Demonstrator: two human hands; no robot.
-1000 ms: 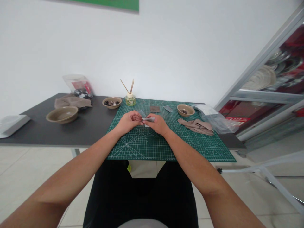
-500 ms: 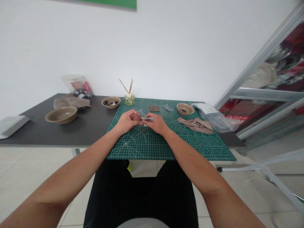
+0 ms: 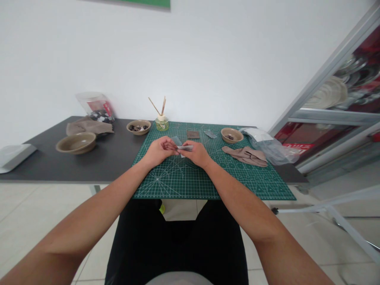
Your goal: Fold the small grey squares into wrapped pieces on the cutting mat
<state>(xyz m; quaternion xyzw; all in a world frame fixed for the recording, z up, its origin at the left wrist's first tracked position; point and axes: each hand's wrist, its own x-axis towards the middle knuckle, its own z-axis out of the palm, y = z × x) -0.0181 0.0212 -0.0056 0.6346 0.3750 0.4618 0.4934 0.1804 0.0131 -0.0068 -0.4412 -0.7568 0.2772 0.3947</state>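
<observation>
Both my hands meet over the far middle of a green cutting mat [image 3: 208, 182]. My left hand [image 3: 159, 150] is curled, its fingertips pinching the left end of a small grey fabric piece [image 3: 184, 147]. My right hand [image 3: 196, 153] is closed on the right end of the same piece. Another grey scrap [image 3: 177, 140] lies just behind my hands. What lies under my fingers is hidden.
A brown patch [image 3: 193, 134], a grey scrap [image 3: 210, 134], a small bowl [image 3: 232, 135], beige cloth [image 3: 246, 155] and a plastic bag [image 3: 268, 148] lie to the right. A reed diffuser [image 3: 162, 122], bowl of buttons [image 3: 138, 127], larger bowl [image 3: 76, 142] and bagged items [image 3: 96, 107] sit left.
My hands stay almost where they were, still pinching the grey piece. The view has shifted slightly.
</observation>
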